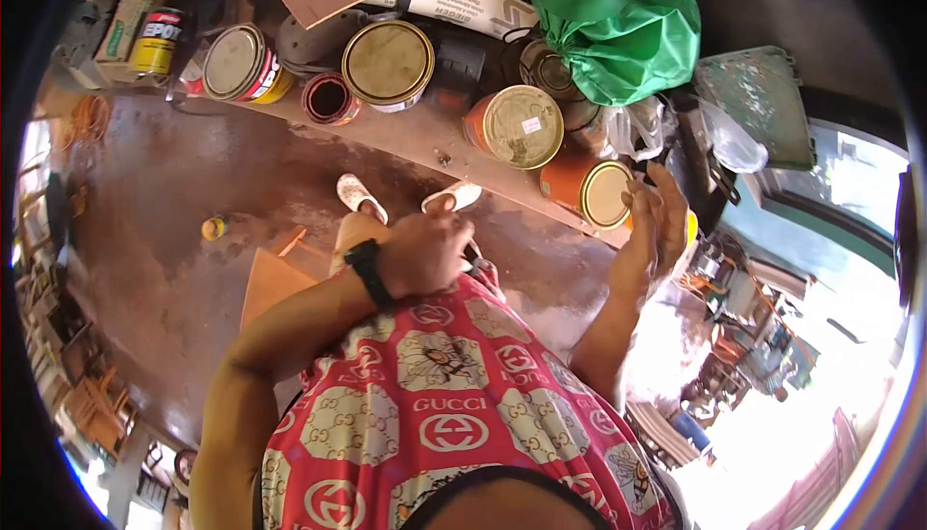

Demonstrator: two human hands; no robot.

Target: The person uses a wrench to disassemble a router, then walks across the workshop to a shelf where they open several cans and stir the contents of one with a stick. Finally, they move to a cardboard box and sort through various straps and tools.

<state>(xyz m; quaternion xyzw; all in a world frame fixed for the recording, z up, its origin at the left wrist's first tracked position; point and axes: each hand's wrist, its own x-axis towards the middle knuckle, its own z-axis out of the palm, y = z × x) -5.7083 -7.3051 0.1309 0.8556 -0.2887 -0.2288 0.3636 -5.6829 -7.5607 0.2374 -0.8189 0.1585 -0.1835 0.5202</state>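
My left hand (425, 252), with a black watch (369, 272) on its wrist, is curled in front of the red patterned shirt (454, 376). Whether it grips anything is hidden. My right hand (657, 216) is raised at the right, its fingers apart and nothing seen in them. It is beside the orange can (605, 194) at the bench's edge; contact cannot be made out. Left of that can stands a larger lidded can (522, 126) with a small white label. A gold-lidded can (388, 63) and an open can with dark contents (329, 99) stand farther left.
The wooden bench (415, 144) runs across the top. On it are a green bag (623, 23), a lidded can (235, 63) and a yellow epoxy can (156, 42). A small yellow container (213, 229) and a brown board (273, 284) are below, near white clogs (362, 195).
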